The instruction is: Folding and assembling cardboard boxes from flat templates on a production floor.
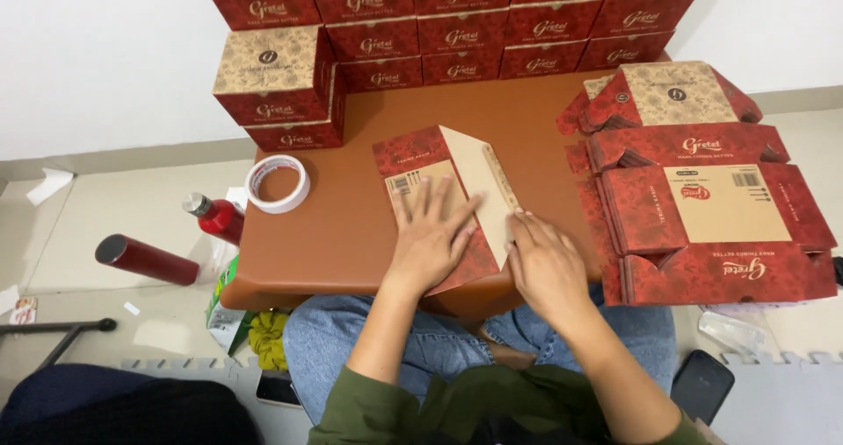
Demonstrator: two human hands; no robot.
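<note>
Both hands rest on 1 flat red-and-tan cardboard box blank [443, 203] near the front edge of the brown counter [351, 225]: the left hand [432, 234] lies open, palm down with fingers spread on its red panel, while the right hand [546, 265] presses flat along the fold — a tan flap stands raised between them. Largest is the wall of stacked red cardboard boxes [457, 23] at the back; next, the pile of unfolded red box blanks [702, 208] at the right; smallest — a white roll of tape [277, 183] to the left.
</note>
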